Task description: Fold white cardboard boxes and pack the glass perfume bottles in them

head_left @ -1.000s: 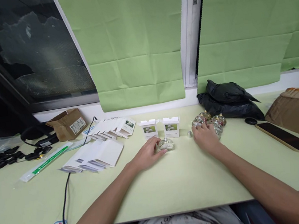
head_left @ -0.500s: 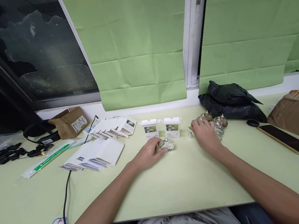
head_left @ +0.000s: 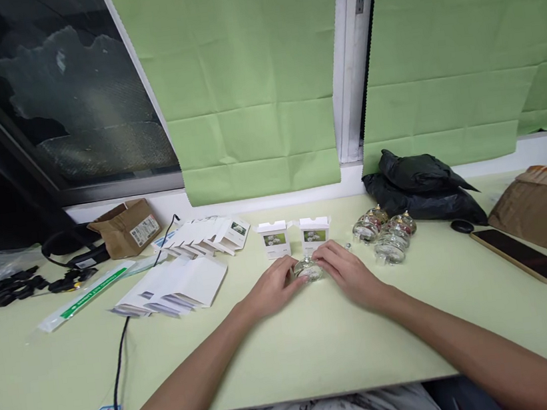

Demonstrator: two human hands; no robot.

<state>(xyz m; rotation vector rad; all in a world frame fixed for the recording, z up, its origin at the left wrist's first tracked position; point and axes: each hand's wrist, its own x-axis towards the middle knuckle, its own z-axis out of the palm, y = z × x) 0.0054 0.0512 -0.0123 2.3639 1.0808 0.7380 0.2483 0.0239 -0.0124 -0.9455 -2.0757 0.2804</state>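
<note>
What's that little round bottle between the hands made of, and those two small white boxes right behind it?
The bottle looks like clear glass: you see through it and it glints. The left hand and right hand both touch it. The two boxes look like matte white card with printed green pictures and folded-up top flaps.

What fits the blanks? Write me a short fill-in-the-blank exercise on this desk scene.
1. Both the left hand and right hand touch one small ____ bottle.
2. Behind the bottle stand ____ small white boxes.
3. The phone lies screen-up, to the ____ of both hands.
4. The window blinds are ____.

Missing words: glass; two; right; green
</note>
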